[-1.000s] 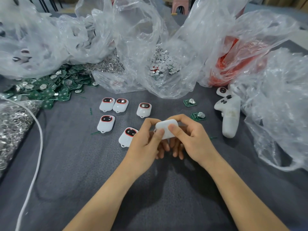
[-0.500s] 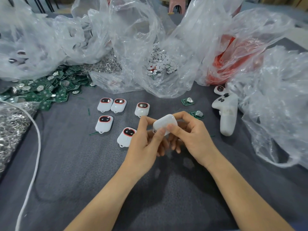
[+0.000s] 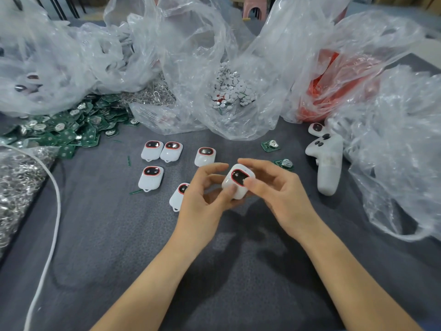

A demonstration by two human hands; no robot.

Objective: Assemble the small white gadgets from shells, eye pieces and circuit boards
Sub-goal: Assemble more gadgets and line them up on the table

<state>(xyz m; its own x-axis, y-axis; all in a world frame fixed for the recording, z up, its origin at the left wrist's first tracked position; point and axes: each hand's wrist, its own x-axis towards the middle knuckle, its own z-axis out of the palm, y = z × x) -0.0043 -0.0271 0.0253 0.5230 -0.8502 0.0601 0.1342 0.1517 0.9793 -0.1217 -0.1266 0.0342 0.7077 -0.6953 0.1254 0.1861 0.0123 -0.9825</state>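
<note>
Both hands hold one small white gadget (image 3: 238, 181) above the grey cloth, its red-rimmed dark eye piece facing up. My left hand (image 3: 202, 199) grips its lower end with thumb and fingers. My right hand (image 3: 276, 187) pinches its right side, thumb on the eye piece's edge. Several finished gadgets lie on the cloth to the left: two side by side (image 3: 162, 150), one (image 3: 205, 156) behind my left hand, one (image 3: 151, 178) further left, and one (image 3: 177, 197) partly hidden by my left hand. Two loose green circuit boards (image 3: 270, 145) (image 3: 284, 163) lie to the right.
A heap of green circuit boards (image 3: 59, 127) lies at left. Clear plastic bags hold white round pieces (image 3: 230, 91), red parts (image 3: 334, 91) and metal rings (image 3: 16, 182). A white controller (image 3: 328, 163) lies at right. A white cable (image 3: 55, 211) runs along the left.
The gadget was turned over in my hands: earlier its plain white back faced up, now its red-rimmed eye piece faces up. My hands stayed in about the same place.
</note>
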